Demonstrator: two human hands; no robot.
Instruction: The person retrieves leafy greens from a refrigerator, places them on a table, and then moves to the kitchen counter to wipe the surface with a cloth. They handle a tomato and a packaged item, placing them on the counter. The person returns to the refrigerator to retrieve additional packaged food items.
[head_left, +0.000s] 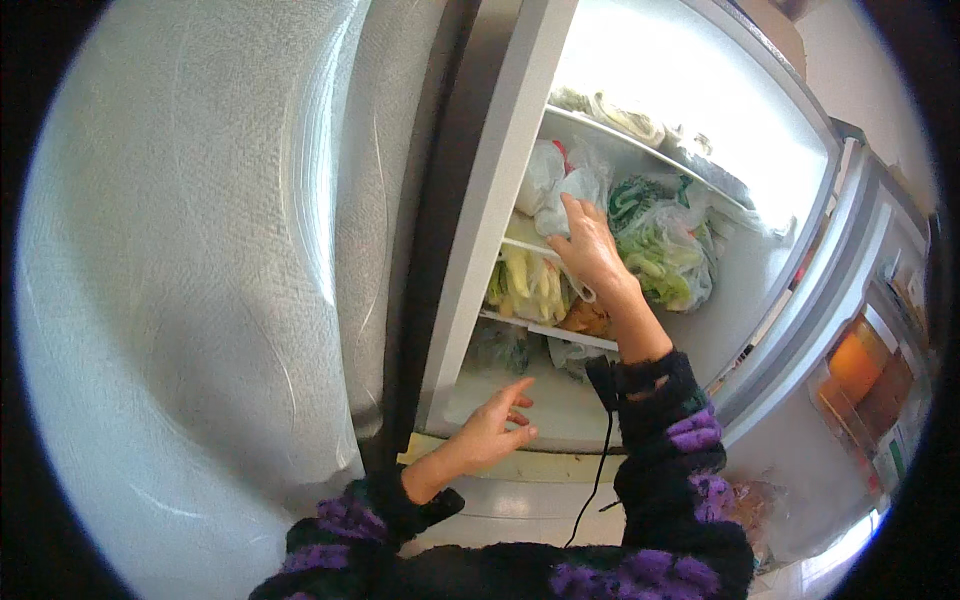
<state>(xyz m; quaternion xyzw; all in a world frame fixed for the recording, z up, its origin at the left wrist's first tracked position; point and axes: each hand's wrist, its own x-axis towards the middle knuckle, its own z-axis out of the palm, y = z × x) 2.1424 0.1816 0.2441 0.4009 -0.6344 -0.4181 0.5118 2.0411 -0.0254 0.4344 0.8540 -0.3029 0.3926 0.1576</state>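
Observation:
An opened refrigerator shows lit shelves holding bagged vegetables. My right hand (592, 244) reaches in with its fingers spread, over or against a white plastic bag (574, 195); whether it touches is not clear. Just right of it, a clear bag of leafy greens (667, 255) hangs over toward the shelf front. Below the hand lies a bag of long pale yellow-green vegetables (529, 289), with orange-brown items (589, 319) beside it. My left hand (495, 431) is held lower, near the bottom front of the compartment, its fingers apart and nothing in them.
A large silver door (187, 225) fills the left side. At right stands the opened refrigerator door (810, 360), its rack holding an orange-filled container (859, 356). More bagged vegetables sit on the upper shelf (622, 124). A black cable (600, 472) hangs from the right sleeve.

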